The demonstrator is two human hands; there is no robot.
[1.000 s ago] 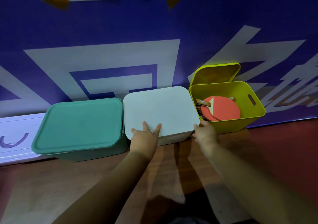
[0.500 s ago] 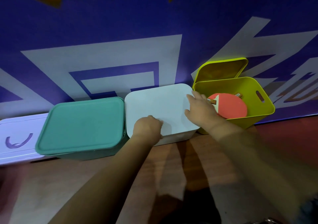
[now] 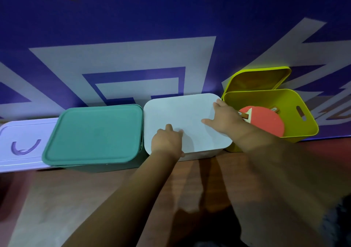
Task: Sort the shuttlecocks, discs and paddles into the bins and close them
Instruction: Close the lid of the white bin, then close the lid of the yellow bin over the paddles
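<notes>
right hand spread, left hand unclear, both on one white lid among three bins.

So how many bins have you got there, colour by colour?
Green bin: 1
White bin: 1
Yellow bin: 1
Total: 3 bins
The lilac thing at the far left is cut off by the edge. I cannot tell whether it is a bin, so it is not counted.
</notes>
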